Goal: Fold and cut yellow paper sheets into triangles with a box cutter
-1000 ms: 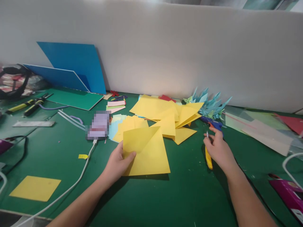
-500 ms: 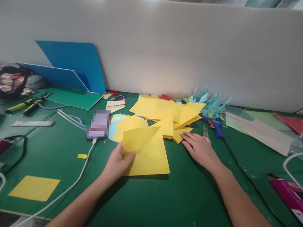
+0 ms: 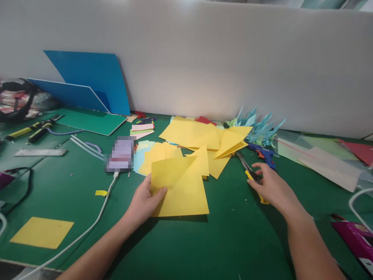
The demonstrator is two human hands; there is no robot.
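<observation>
My left hand [image 3: 148,200] holds a folded yellow paper sheet [image 3: 180,194] by its left edge, thumb on top. The sheet has a diagonal crease near its upper right. On the right, my right hand [image 3: 272,186] has curled fingers and thumb around the yellow-and-black handles of a pair of scissors [image 3: 256,179]. Their metal blades point up and left toward the loose paper, and the hand partly hides the handles. Beyond the held sheet lies a pile of yellow sheets [image 3: 192,130], some folded.
A blue glue gun [image 3: 269,157] lies just past my right hand, before teal folded-paper spikes [image 3: 259,126]. On the left are a pixelated phone-like device [image 3: 120,153] with a white cable [image 3: 101,210], a yellow card [image 3: 42,232] and blue boards [image 3: 93,77].
My right hand has moved right, away from the yellow paper, and the scissors now show in it. Some folded sheets beside the pile have shifted. My left hand stays still.
</observation>
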